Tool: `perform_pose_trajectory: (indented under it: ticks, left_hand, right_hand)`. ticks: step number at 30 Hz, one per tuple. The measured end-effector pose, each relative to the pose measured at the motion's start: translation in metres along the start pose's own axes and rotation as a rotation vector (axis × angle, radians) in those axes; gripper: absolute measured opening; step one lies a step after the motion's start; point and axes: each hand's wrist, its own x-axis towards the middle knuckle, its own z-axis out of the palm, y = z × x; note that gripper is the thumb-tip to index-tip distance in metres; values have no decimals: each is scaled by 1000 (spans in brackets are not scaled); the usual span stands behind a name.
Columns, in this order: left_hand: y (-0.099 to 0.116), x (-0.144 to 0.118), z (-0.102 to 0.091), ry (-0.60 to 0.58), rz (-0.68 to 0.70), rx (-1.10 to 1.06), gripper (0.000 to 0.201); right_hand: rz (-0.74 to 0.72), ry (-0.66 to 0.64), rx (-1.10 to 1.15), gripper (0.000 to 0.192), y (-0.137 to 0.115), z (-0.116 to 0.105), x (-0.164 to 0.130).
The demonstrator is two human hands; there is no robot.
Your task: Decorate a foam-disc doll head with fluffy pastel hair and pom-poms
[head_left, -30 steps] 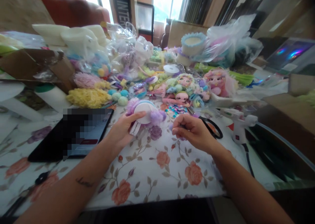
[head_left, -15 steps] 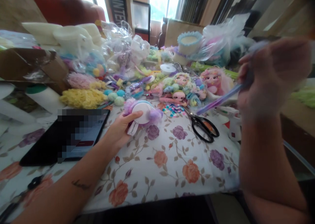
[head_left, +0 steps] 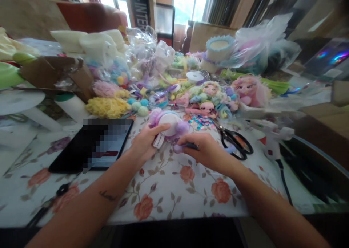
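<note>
The left hand (head_left: 145, 141) pinches a flat, round white disc (head_left: 170, 127) with fluffy lilac trim (head_left: 183, 126), just beyond and left of the right hand (head_left: 205, 150), whose curled fingers clasp a slim lilac-and-dark piece (head_left: 179, 149) lying crosswise.

My doll-craft workspace
Hot-glue gun (head_left: 272, 141) and scissors (head_left: 225, 132) at right, dolls (head_left: 248, 91) and pompoms (head_left: 136, 106) farther off, on my rose-patterned tablecloth (head_left: 178, 197).

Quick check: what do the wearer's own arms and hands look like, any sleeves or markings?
No sleeves show. The left forearm carries a dark, script-like marking, too blurred to read; the right forearm shows none. The left hand and right hand are ungloved, and no watch or bracelet is visible.
</note>
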Motion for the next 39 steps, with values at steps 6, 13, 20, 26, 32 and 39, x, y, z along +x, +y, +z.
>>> perform_pose_trajectory:
  ticks: [6,13,20,26,32,39]
  left_hand:
    - [-1,-10,6,-28,-25,105,38]
    - [-11,-11,5,-130,-42,152,21]
    - [-8,-13,-1,51,287,641,71]
    - [-11,-12,-4,-29,212,606,80]
    - [-14,-12,-1,-226,108,298,46]
    - [-12,-15,3,-261,-30,217,38]
  right_hand:
    - [-201,35,-10,23,2,4,-6]
    - [-240,257,-6,14,-10,1,-16]
    - [-359,296,3,17,-7,-7,-13]
    - [-302,343,-121,12,4,4,-13]
    - [-317,501,-242,18,13,13,-12]
    - [-347,555,-340,22,12,13,-11]
